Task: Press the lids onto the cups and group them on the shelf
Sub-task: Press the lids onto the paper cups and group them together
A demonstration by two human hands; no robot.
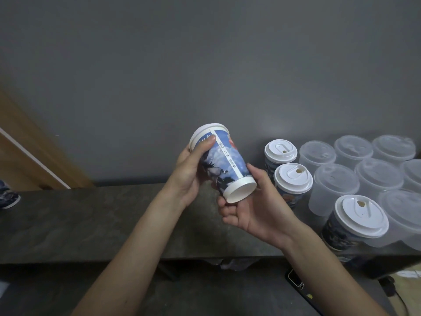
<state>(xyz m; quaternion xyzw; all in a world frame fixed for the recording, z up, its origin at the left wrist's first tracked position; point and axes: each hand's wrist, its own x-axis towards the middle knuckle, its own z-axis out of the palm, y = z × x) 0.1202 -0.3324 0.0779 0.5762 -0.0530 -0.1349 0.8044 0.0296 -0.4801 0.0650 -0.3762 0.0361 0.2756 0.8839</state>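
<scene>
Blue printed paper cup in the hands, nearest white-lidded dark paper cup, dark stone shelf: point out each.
Blue printed paper cup [227,160]: head view, on its side wall.
Nearest white-lidded dark paper cup [357,222]: head view, on its lid top.
Dark stone shelf [91,220]: head view, bare top at left.

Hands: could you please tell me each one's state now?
Left hand: grips the paper cup at its lid end.
Right hand: grips its base.

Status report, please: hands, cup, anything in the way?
Left hand grips cup near lid. Right hand holds its base; cup tilted over shelf. Lidded cups stand right, apart.
</scene>
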